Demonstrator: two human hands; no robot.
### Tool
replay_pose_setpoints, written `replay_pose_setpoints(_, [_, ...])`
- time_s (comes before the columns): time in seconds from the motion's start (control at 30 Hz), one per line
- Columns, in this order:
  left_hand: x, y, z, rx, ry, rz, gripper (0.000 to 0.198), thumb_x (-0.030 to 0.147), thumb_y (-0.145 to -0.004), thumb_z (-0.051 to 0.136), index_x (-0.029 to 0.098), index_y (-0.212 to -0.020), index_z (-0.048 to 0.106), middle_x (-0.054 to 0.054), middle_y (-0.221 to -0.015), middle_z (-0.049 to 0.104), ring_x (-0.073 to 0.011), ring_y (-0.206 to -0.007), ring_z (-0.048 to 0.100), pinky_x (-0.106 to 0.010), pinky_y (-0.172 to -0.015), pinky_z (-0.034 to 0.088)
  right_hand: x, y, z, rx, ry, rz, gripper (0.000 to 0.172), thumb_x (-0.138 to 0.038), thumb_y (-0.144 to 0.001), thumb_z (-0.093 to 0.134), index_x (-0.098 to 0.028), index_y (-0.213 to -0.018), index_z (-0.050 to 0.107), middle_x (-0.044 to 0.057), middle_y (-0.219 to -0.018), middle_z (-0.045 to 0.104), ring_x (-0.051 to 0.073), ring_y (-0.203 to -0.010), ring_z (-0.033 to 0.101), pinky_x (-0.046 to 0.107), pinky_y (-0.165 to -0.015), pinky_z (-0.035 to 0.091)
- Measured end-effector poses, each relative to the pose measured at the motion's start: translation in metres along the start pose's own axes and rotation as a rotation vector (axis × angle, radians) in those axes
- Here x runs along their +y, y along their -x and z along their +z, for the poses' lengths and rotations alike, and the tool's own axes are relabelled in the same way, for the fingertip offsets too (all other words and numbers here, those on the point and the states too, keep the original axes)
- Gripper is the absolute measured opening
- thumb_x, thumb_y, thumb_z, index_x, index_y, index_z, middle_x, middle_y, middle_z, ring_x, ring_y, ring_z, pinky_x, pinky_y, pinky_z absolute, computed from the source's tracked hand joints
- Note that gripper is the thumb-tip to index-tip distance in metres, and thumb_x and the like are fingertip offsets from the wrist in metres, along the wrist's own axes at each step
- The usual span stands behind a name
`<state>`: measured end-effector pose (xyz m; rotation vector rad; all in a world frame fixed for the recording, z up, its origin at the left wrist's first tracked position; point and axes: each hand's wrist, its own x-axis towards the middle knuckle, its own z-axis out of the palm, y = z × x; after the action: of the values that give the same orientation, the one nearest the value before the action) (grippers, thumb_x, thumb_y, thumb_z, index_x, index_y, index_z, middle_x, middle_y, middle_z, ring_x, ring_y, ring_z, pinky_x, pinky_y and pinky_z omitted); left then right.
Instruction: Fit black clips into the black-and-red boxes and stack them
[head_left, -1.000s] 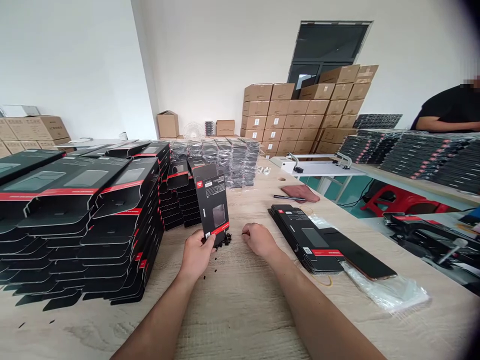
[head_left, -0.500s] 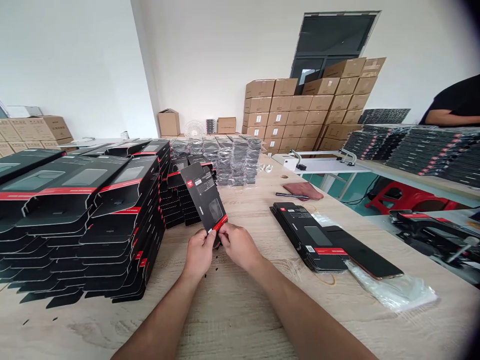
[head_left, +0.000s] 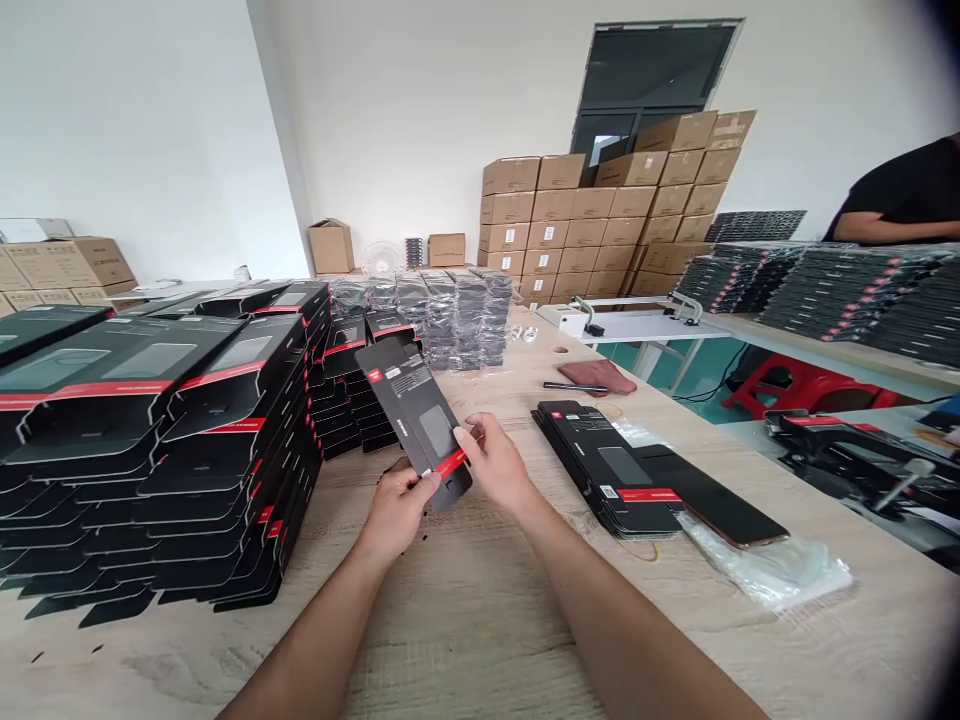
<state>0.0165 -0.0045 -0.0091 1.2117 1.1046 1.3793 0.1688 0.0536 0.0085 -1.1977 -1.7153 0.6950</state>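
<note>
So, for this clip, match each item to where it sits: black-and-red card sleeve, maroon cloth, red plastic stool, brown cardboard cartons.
1. black-and-red card sleeve
2. maroon cloth
3. red plastic stool
4. brown cardboard cartons

A. on the floor beyond the table
B. stacked against the back wall
C. in the left hand, with the right hand touching it
D. on the tabletop beside a black pen

Pairs: 1-C, 2-D, 3-A, 4-B

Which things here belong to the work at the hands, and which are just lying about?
At the hands: black-and-red printed card, gripped by left hand, touched by right hand; stacks of matching cards beside it.

Lying about: pen, reddish-brown cloth, clear plastic bag, cardboard cartons.
</note>
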Motion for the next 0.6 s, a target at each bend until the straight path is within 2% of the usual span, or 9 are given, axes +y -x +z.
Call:
replay_pose_setpoints(0.07, [0.011, 0.005, -0.002, -0.041, 0.075, -0.036, 0.030, 0.036, -0.066, 0.073, 0.015, -0.088, 0.074, -0.007, -0.095, 0.071, -0.0240, -0.090, 0.062, -0.033, -0.083, 0.047, 0.002, 0.000, -0.003, -0.182, -0.244, 0.053, 0.031, -0.050, -0.079, 0.055, -0.019, -0.079, 0.053, -0.001, -0.071, 0.057, 0.014, -0.064, 0.053, 0.027, -0.063, 0.042])
replay_pose_setpoints(0.13, [0.022, 0.009, -0.007, -0.111, 0.338, -0.211, 0.042, 0.040, -0.070, 0.068, 0.014, -0.103, 0.070, -0.010, -0.097, 0.071, -0.0271, -0.089, 0.064, -0.038, -0.081, 0.049, -0.001, 0.005, -0.003, -0.453, -0.429, 0.128, 0.034, -0.052, -0.075, 0.060, -0.019, -0.072, 0.051, -0.003, -0.062, 0.053, 0.011, -0.055, 0.050, 0.025, -0.057, 0.041])
replay_pose_setpoints(0.2, [0.032, 0.012, -0.013, -0.198, 0.620, -0.307, 0.054, 0.048, -0.076, 0.057, 0.011, -0.114, 0.064, -0.014, -0.105, 0.070, -0.0298, -0.096, 0.064, -0.043, -0.084, 0.049, -0.007, 0.013, -0.001, -0.673, -0.465, 0.176, 0.035, -0.052, -0.074, 0.063, -0.018, -0.071, 0.052, -0.004, -0.060, 0.054, 0.011, -0.052, 0.050, 0.025, -0.054, 0.040])
replay_pose_setpoints(0.27, [0.038, 0.012, -0.018, -0.233, 0.783, -0.338, 0.057, 0.050, -0.080, 0.051, 0.012, -0.122, 0.059, -0.015, -0.114, 0.067, -0.0300, -0.103, 0.062, -0.045, -0.089, 0.048, -0.015, 0.018, -0.002, -0.771, -0.355, 0.153, 0.034, -0.050, -0.074, 0.064, -0.017, -0.069, 0.056, -0.002, -0.060, 0.057, 0.011, -0.052, 0.052, 0.025, -0.053, 0.040])
replay_pose_setpoints(0.3, [0.039, 0.012, -0.020, -0.229, 0.817, -0.352, 0.057, 0.048, -0.081, 0.050, 0.013, -0.125, 0.057, -0.014, -0.116, 0.066, -0.0294, -0.105, 0.062, -0.044, -0.090, 0.047, -0.019, 0.020, -0.003, -0.733, -0.276, 0.120, 0.033, -0.048, -0.074, 0.065, -0.017, -0.065, 0.056, -0.002, -0.060, 0.057, 0.012, -0.053, 0.052, 0.025, -0.053, 0.040])
replay_pose_setpoints(0.37, [0.037, 0.012, -0.021, -0.204, 0.811, -0.414, 0.054, 0.047, -0.083, 0.051, 0.012, -0.125, 0.056, -0.015, -0.113, 0.067, -0.0285, -0.103, 0.063, -0.043, -0.090, 0.048, -0.027, 0.020, -0.006, -0.495, -0.176, 0.024, 0.030, -0.043, -0.076, 0.064, -0.017, -0.062, 0.057, -0.001, -0.060, 0.056, 0.012, -0.055, 0.052, 0.025, -0.055, 0.040])
replay_pose_setpoints(0.47, [0.029, 0.014, -0.019, -0.253, 0.723, -0.533, 0.057, 0.050, -0.083, 0.054, 0.008, -0.121, 0.058, -0.018, -0.109, 0.069, -0.0284, -0.098, 0.066, -0.041, -0.086, 0.051, -0.037, 0.017, -0.011, -0.169, -0.219, -0.090, 0.019, -0.034, -0.079, 0.062, -0.021, -0.092, 0.062, -0.001, -0.075, 0.058, 0.012, -0.063, 0.051, 0.025, -0.059, 0.041])
replay_pose_setpoints(0.53, [0.022, 0.017, -0.017, -0.314, 0.665, -0.584, 0.059, 0.053, -0.082, 0.055, 0.007, -0.119, 0.059, -0.019, -0.108, 0.068, -0.0282, -0.095, 0.067, -0.040, -0.085, 0.052, -0.041, 0.015, -0.014, -0.159, -0.302, -0.101, 0.034, -0.030, -0.078, 0.062, -0.025, -0.111, 0.057, 0.000, -0.085, 0.058, 0.012, -0.066, 0.051, 0.025, -0.059, 0.041])
replay_pose_setpoints(0.6, [0.018, 0.020, -0.016, -0.353, 0.633, -0.586, 0.058, 0.051, -0.080, 0.059, 0.008, -0.119, 0.059, -0.019, -0.111, 0.067, -0.0281, -0.096, 0.066, -0.041, -0.084, 0.052, -0.041, 0.012, -0.019, -0.221, -0.414, -0.062, 0.034, -0.029, -0.077, 0.064, -0.025, -0.110, 0.058, -0.001, -0.087, 0.056, 0.011, -0.064, 0.048, 0.024, -0.056, 0.039])
